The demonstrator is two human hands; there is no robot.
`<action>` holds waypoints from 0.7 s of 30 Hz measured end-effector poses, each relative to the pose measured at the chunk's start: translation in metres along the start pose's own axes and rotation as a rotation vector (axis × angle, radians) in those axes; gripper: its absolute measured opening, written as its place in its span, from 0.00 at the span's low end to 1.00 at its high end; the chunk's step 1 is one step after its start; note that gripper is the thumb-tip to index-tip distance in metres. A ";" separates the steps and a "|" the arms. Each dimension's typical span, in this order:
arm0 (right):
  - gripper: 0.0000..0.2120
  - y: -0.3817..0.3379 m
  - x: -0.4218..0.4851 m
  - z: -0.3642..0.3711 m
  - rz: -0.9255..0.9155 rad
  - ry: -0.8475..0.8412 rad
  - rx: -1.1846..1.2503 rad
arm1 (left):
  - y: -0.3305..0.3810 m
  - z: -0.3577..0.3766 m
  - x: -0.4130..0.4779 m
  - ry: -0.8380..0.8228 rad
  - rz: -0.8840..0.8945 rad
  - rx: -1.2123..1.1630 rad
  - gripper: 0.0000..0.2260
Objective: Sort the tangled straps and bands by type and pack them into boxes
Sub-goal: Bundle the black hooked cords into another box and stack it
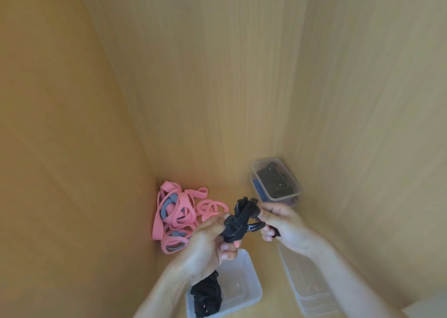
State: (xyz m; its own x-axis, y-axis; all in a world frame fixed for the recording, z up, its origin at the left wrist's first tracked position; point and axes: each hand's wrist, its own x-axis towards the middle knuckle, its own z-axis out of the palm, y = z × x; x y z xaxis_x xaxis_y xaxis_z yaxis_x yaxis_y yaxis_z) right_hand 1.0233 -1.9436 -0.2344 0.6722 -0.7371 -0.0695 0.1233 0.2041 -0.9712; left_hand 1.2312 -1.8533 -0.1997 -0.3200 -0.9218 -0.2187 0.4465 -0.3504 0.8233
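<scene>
Wood surface point(261, 257); left hand point(205, 242), right hand point(285, 223): grip clamped on black straps point(238, 223), blurred.

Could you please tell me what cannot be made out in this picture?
Head view, far box: its dark contents are blurred, so their type is unclear.
Black straps: fingers of the left hand and right hand cover parts, so their count is unclear.
Near box: the left forearm hides part of the black bundle inside.
Right box: the right forearm covers it; one box or a stack, unclear.
</scene>
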 end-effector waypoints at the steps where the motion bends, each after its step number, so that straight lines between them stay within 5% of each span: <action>1: 0.13 0.007 -0.003 0.008 -0.014 0.052 0.015 | -0.003 0.001 0.001 0.019 0.018 -0.032 0.11; 8: 0.12 0.040 -0.020 0.074 -0.031 0.339 -0.416 | -0.016 0.005 0.011 0.261 0.130 -0.031 0.16; 15: 0.13 0.014 -0.029 0.091 0.145 0.482 -0.905 | -0.022 0.000 0.010 0.406 0.163 0.543 0.07; 21: 0.16 -0.012 -0.034 0.092 0.189 0.554 -1.149 | -0.023 -0.003 0.011 0.299 0.261 1.068 0.05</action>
State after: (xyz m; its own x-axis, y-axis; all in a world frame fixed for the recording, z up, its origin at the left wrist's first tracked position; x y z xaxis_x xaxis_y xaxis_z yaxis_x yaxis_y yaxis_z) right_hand 1.0665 -1.8614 -0.1996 0.1852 -0.9818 -0.0431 -0.8217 -0.1306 -0.5548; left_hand 1.2205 -1.8557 -0.2225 -0.0458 -0.9986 0.0260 -0.5153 0.0459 0.8558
